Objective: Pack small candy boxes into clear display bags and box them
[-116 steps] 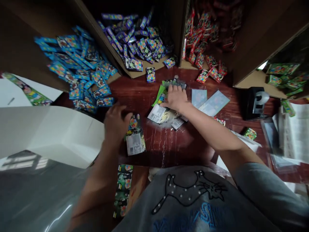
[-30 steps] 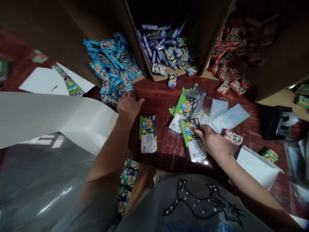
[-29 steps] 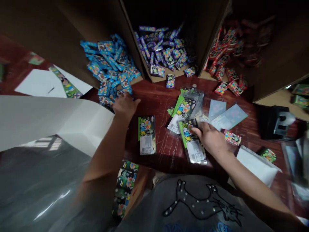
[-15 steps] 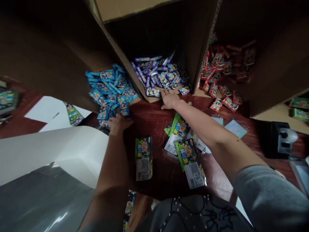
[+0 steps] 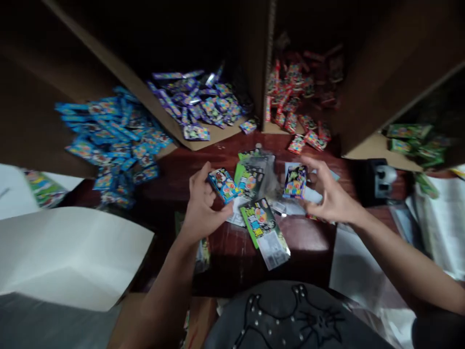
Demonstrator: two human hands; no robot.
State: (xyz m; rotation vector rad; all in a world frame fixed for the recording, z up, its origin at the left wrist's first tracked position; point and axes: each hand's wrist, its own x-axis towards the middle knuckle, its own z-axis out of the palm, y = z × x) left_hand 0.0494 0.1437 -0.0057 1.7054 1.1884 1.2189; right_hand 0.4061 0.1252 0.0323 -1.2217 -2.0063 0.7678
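Note:
My left hand [image 5: 202, 203] is raised over the dark red table [image 5: 308, 242] and pinches a small blue box [image 5: 222, 184] between thumb and fingers. My right hand [image 5: 329, 194] holds a small purple box [image 5: 295, 181] at the same height, a little to the right. Below and between them lies a green-and-black card packet [image 5: 262, 228] in clear wrap, with a loose pile of similar packets [image 5: 250, 177] just behind it.
Open cardboard cartons at the back hold heaps of blue boxes [image 5: 112, 138], purple boxes [image 5: 198, 104], red boxes [image 5: 298, 104] and green boxes [image 5: 414, 135]. A black tape dispenser [image 5: 376, 179] stands at the right. A white carton flap [image 5: 69, 254] juts in at the left.
Both hands reached into the box heaps, the left to the blue, the right to the purple, then came back toward me, each holding one box. The view swung slightly right.

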